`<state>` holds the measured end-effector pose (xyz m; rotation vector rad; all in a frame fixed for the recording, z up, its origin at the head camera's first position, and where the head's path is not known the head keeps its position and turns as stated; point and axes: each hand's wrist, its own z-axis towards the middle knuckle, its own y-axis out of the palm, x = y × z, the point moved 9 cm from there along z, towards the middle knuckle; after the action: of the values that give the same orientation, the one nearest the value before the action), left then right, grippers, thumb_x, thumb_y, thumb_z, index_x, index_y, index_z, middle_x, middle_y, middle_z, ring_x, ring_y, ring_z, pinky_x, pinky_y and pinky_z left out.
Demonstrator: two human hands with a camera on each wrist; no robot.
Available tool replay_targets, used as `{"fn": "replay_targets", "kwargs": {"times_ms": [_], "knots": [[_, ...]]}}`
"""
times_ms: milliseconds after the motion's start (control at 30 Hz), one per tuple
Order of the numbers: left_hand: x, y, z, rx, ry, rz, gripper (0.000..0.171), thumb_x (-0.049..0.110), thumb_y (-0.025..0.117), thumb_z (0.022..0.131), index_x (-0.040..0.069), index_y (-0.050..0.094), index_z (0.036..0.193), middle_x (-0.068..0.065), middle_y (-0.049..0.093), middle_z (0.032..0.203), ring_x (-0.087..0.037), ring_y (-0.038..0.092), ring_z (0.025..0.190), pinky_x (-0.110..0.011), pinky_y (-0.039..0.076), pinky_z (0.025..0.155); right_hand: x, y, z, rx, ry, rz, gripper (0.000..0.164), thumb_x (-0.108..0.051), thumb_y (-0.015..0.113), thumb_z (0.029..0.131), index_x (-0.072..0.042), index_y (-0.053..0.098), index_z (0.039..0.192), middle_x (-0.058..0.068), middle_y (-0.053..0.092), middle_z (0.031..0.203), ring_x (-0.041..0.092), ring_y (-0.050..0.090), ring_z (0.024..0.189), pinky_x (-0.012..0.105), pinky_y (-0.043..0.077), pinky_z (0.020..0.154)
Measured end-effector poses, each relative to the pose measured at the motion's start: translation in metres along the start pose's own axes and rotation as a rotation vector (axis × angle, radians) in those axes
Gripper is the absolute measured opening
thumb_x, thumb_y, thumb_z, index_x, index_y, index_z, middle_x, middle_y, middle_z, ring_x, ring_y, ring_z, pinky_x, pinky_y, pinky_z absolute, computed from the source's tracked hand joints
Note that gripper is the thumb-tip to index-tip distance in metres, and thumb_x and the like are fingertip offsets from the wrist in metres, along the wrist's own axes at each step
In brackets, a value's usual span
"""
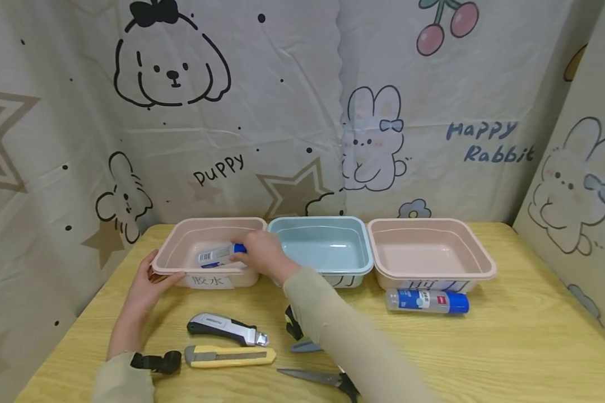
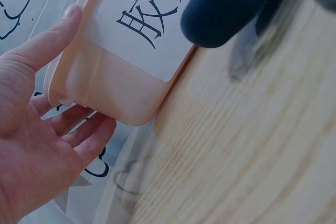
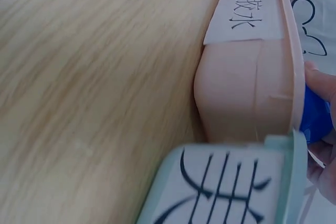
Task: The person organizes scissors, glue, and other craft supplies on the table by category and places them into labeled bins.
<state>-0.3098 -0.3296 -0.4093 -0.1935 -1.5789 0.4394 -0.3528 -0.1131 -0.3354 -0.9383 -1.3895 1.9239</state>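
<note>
My right hand point(image 1: 264, 252) reaches over the left pink bin point(image 1: 196, 224) and pinches the blue cap of a clear glue bottle point(image 1: 214, 256). The bottle lies tilted inside the bin, its labelled body pointing left. In the right wrist view the blue cap point(image 3: 316, 114) shows just past the bin's rim, beside the thumb. My left hand point(image 1: 145, 288) grips the bin's front left corner. In the left wrist view its thumb point(image 2: 58, 35) lies along the rim and the other fingers point(image 2: 94, 135) curl beneath it. A paper label with black characters covers the bin's front.
A blue bin point(image 1: 320, 221) and a second pink bin point(image 1: 433, 268) stand in line to the right. Another glue bottle point(image 1: 426, 301) lies before the right bin. Nearer lie a grey-black utility knife point(image 1: 227, 329), a yellow cutter point(image 1: 230, 356) and scissors point(image 1: 312, 376); my right forearm partly covers further tools.
</note>
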Motion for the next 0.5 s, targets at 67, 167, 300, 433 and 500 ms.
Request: {"fn": "replay_targets", "kwargs": {"times_ms": [67, 167, 300, 433, 500], "knots": [[-0.002, -0.002, -0.001, 0.01, -0.008, 0.003, 0.097, 0.032, 0.067, 0.082, 0.014, -0.003, 0.147, -0.019, 0.012, 0.15, -0.037, 0.022, 0.133, -0.053, 0.024, 0.106, -0.004, 0.005, 0.004, 0.002, 0.008, -0.008, 0.041, -0.046, 0.06, 0.084, -0.024, 0.062, 0.118, -0.007, 0.066, 0.107, 0.009, 0.06, 0.088, 0.027, 0.048, 0.077], [-0.004, -0.002, -0.001, 0.009, -0.014, 0.006, 0.098, 0.033, 0.067, 0.082, 0.014, -0.004, 0.147, -0.019, 0.011, 0.15, -0.038, 0.02, 0.133, -0.053, 0.023, 0.106, -0.009, 0.012, 0.008, -0.008, 0.045, -0.022, 0.042, -0.048, 0.06, 0.083, -0.025, 0.062, 0.118, -0.01, 0.068, 0.103, 0.007, 0.059, 0.087, 0.026, 0.044, 0.088], [-0.003, -0.002, -0.001, 0.006, -0.003, 0.011, 0.097, 0.032, 0.066, 0.083, 0.014, -0.004, 0.147, -0.019, 0.012, 0.15, -0.038, 0.021, 0.133, -0.054, 0.024, 0.106, -0.011, 0.022, 0.011, -0.042, 0.093, -0.035, 0.042, -0.049, 0.058, 0.082, -0.028, 0.062, 0.119, -0.011, 0.068, 0.103, 0.006, 0.058, 0.09, 0.03, 0.037, 0.097], [0.0, -0.001, -0.001, -0.003, 0.018, 0.009, 0.095, 0.03, 0.065, 0.084, 0.012, -0.004, 0.147, -0.02, 0.013, 0.15, -0.038, 0.022, 0.132, -0.053, 0.025, 0.105, -0.011, 0.026, 0.013, -0.056, 0.094, -0.044, 0.035, -0.043, 0.057, 0.086, -0.028, 0.063, 0.117, -0.013, 0.066, 0.108, 0.008, 0.058, 0.1, 0.031, 0.038, 0.096], [0.001, -0.002, 0.0, -0.004, 0.022, 0.005, 0.095, 0.03, 0.065, 0.084, 0.012, -0.004, 0.147, -0.02, 0.014, 0.15, -0.038, 0.023, 0.132, -0.053, 0.025, 0.106, -0.011, 0.023, 0.014, -0.042, 0.078, -0.052, 0.029, -0.038, 0.058, 0.087, -0.028, 0.065, 0.114, -0.014, 0.066, 0.107, 0.007, 0.059, 0.102, 0.028, 0.04, 0.093]]}}
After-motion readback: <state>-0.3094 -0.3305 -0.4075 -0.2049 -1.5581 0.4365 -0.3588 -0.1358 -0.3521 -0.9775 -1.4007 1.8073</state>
